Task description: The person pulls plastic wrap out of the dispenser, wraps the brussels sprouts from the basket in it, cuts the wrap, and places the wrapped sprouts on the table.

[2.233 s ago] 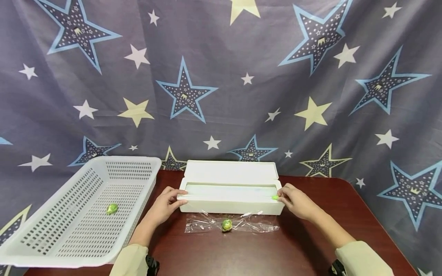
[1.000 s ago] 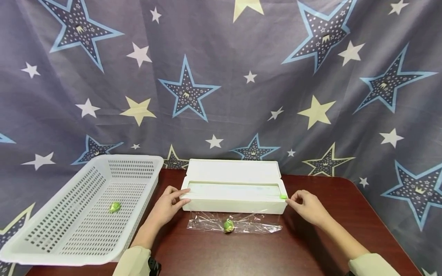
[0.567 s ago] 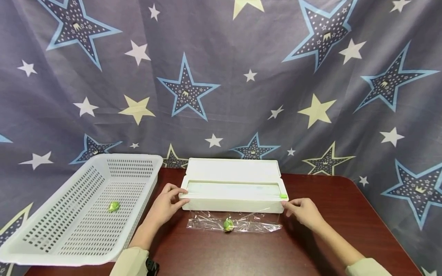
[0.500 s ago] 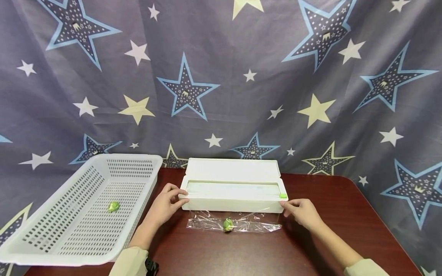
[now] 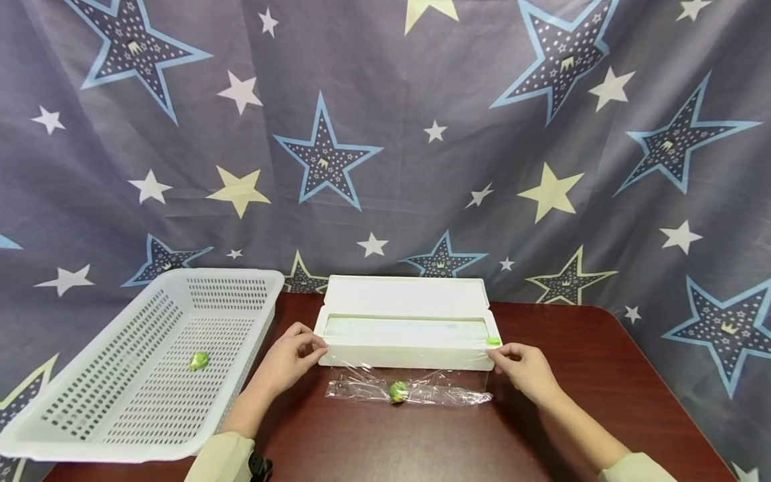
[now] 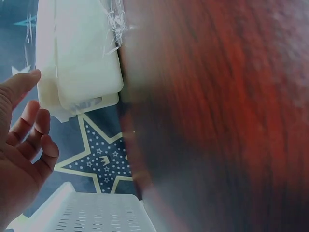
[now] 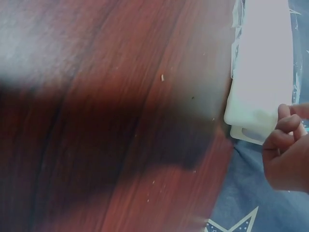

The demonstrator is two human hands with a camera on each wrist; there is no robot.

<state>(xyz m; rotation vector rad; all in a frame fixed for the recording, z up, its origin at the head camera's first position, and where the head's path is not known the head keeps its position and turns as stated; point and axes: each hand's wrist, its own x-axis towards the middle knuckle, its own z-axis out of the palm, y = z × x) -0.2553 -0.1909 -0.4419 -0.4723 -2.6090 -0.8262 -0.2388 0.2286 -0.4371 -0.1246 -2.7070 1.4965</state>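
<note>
L hand, ctr-left of frame, thumb + finger closed on clear film, w/ green ball on it lower ctr, nr white box, R hand pinching film right of ctr: prob best lift both sides evenly, film taut, so it won't self-cling.

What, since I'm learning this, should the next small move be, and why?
Perhaps bring the far edge of the clear film over the green ball: the left hand and right hand seem to pinch it by the white box, and the ball sits in front.
</note>
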